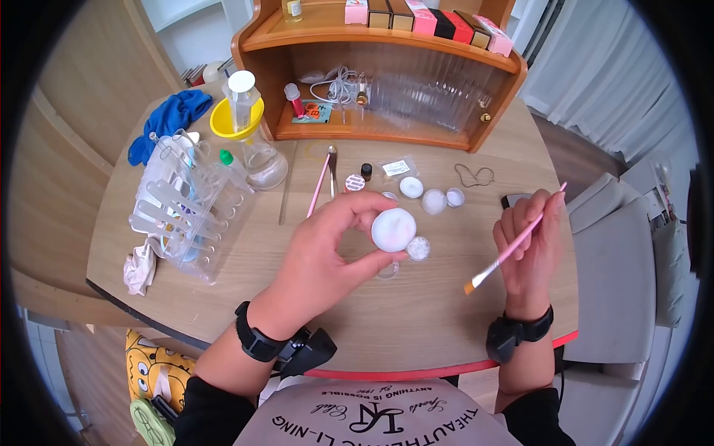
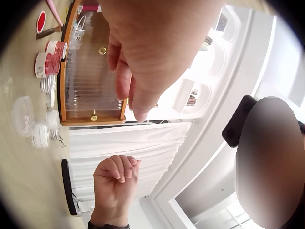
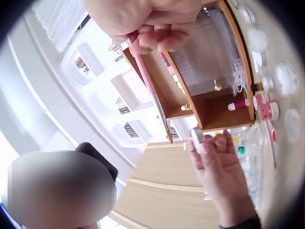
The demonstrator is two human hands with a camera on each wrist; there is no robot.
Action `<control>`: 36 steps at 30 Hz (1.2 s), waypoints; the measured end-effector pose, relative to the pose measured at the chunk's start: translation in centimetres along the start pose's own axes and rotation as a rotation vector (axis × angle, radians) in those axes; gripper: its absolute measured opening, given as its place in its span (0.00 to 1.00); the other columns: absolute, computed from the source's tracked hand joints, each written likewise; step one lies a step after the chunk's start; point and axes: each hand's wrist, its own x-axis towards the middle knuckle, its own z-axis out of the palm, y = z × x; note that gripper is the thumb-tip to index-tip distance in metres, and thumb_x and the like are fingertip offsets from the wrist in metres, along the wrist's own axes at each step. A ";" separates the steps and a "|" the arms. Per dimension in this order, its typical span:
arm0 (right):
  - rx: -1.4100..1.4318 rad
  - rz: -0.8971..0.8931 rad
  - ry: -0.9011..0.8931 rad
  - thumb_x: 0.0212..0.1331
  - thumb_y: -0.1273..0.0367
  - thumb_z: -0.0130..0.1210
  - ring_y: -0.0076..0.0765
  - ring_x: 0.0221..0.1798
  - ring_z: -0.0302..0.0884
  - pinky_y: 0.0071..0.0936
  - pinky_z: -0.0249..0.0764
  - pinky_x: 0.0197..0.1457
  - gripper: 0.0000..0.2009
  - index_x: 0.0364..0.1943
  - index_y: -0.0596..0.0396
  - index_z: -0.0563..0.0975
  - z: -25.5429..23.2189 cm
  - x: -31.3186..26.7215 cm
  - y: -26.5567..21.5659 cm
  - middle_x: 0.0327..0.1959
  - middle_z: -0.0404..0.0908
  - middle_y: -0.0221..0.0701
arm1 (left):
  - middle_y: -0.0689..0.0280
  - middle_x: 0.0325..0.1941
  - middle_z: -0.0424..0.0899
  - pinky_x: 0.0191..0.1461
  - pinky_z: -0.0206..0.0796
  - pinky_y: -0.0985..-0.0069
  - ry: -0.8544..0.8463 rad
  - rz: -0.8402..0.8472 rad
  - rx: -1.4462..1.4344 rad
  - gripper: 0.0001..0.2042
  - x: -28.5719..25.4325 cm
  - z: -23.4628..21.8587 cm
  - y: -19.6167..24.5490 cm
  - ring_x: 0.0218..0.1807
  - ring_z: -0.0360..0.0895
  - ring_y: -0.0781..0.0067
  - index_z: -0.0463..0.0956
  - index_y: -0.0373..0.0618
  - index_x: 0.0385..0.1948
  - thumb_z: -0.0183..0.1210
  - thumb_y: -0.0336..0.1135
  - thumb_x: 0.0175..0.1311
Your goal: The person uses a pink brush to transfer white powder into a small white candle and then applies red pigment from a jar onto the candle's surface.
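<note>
My left hand (image 1: 316,236) pinches a small round white lid (image 1: 393,230) between thumb and fingers above the table. Its face is white with a faint pink tinge, and from the side in the right wrist view it looks shallow. In my right hand (image 1: 529,241) is a pink-handled brush (image 1: 513,247), its orange bristles pointing down and left. Below and beside the left hand stand a jar of white granules (image 1: 418,249) and a clear round lid (image 1: 387,270), partly covered by the fingers. Farther back sit several small white jars and lids (image 1: 434,201). A jar of red stuff (image 2: 44,65) shows in the left wrist view.
At the left stands a clear rack of tubes and droppers (image 1: 186,215), near a flask (image 1: 265,165) and a yellow-rimmed funnel (image 1: 236,119). A wooden cabinet (image 1: 372,137) fills the back. A second pink brush (image 1: 318,186) and a small black-capped bottle (image 1: 366,172) lie before it.
</note>
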 end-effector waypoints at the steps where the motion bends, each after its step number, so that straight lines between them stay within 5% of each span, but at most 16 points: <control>1: 0.000 -0.001 0.000 0.70 0.58 0.33 0.22 0.19 0.58 0.20 0.61 0.24 0.17 0.28 0.54 0.67 0.3 0.1 0.2 0.15 0.61 0.26 | 0.68 0.47 0.75 0.50 0.60 0.82 -0.001 0.015 0.014 0.26 0.0 0.0 0.1 0.43 0.72 0.81 0.68 0.42 0.48 0.68 0.24 0.44; 4: 0.047 -0.018 0.151 0.68 0.62 0.39 0.24 0.23 0.63 0.23 0.68 0.30 0.11 0.33 0.53 0.67 1.3 0.2 0.7 0.20 0.65 0.28 | 0.69 0.46 0.75 0.49 0.59 0.82 0.001 0.018 0.062 0.26 0.0 0.1 0.2 0.42 0.71 0.82 0.69 0.42 0.48 0.69 0.24 0.43; 12: 0.074 0.103 -0.021 0.66 0.69 0.41 0.30 0.32 0.75 0.33 0.75 0.44 0.05 0.36 0.55 0.67 0.9 0.1 0.6 0.30 0.73 0.35 | 0.68 0.46 0.75 0.49 0.60 0.82 0.012 0.058 0.087 0.26 0.0 0.1 0.0 0.42 0.71 0.81 0.69 0.42 0.48 0.69 0.25 0.43; 31: 0.034 0.071 0.013 0.67 0.67 0.40 0.33 0.31 0.78 0.35 0.77 0.43 0.07 0.35 0.54 0.66 1.0 -0.1 1.0 0.29 0.75 0.39 | 0.67 0.46 0.76 0.50 0.60 0.81 -0.002 0.058 0.069 0.27 0.0 0.0 0.0 0.42 0.72 0.81 0.68 0.42 0.48 0.69 0.25 0.42; 36: -0.414 -0.182 -0.170 0.64 0.68 0.45 0.38 0.34 0.77 0.32 0.75 0.40 0.06 0.35 0.55 0.65 1.1 -0.5 1.1 0.31 0.75 0.41 | 0.67 0.45 0.76 0.51 0.60 0.81 0.019 0.004 0.074 0.27 0.1 0.1 0.0 0.43 0.71 0.80 0.68 0.42 0.47 0.69 0.24 0.42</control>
